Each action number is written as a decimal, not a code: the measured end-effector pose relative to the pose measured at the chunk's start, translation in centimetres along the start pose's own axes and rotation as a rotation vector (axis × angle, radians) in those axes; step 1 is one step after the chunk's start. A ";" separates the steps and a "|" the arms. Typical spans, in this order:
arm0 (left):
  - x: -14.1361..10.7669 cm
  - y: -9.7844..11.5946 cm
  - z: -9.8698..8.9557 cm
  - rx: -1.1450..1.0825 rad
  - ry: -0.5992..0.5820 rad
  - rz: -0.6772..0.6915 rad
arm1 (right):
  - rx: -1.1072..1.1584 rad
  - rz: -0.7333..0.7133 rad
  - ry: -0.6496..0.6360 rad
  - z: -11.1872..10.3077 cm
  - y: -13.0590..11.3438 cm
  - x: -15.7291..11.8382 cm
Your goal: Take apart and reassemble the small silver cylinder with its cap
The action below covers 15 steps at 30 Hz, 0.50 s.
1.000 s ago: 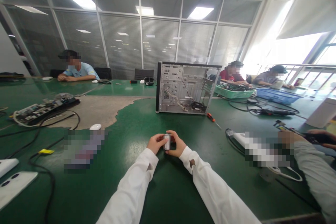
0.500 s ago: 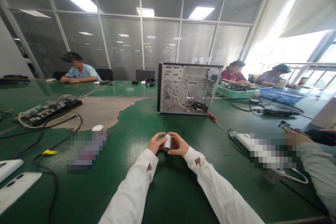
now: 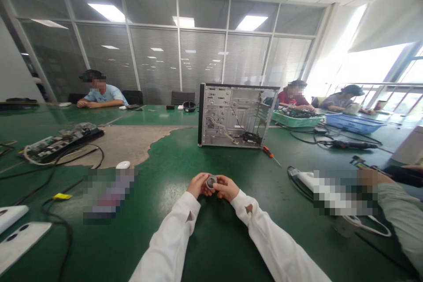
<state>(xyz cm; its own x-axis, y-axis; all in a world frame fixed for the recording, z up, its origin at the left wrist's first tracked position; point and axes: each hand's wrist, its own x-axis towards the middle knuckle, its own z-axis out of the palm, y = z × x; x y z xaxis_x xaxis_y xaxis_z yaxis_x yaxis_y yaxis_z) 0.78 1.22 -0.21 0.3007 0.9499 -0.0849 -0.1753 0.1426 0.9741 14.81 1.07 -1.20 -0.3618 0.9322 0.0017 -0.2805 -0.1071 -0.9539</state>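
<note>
Small metal cylinder (image 3: 211,181) had just been tipped from near upright to a round end facing the camera, so that end was now in view; it sat lower center of the frame, pinched between thumb and fingers of the left hand (image 3: 197,185) and right hand (image 3: 228,188), over the green surface (image 3: 218,246), contact with it unclear. Counts: one cylinder, two hands on it, one open computer case (image 3: 216,108) center, one orange-handled screwdriver (image 3: 268,151) just beside it, two baskets upper right, green (image 3: 295,120) and blue (image 3: 353,125).
</note>
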 end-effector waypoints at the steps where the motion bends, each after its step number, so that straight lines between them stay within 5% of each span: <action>1: 0.0 0.1 0.0 0.007 -0.005 0.003 | 0.048 0.031 0.003 0.1 -0.2 -0.1; 15: -0.4 0.1 0.0 0.253 0.117 0.284 | 0.518 0.369 0.042 0.4 -1.7 -1.1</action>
<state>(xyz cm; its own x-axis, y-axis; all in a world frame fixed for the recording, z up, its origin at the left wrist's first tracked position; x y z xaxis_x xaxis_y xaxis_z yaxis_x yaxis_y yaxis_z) 0.68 0.80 -0.10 0.1625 0.9690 0.1861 0.0048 -0.1893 0.9819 15.37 0.14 0.56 -0.4844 0.8137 -0.3214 -0.5416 -0.5674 -0.6203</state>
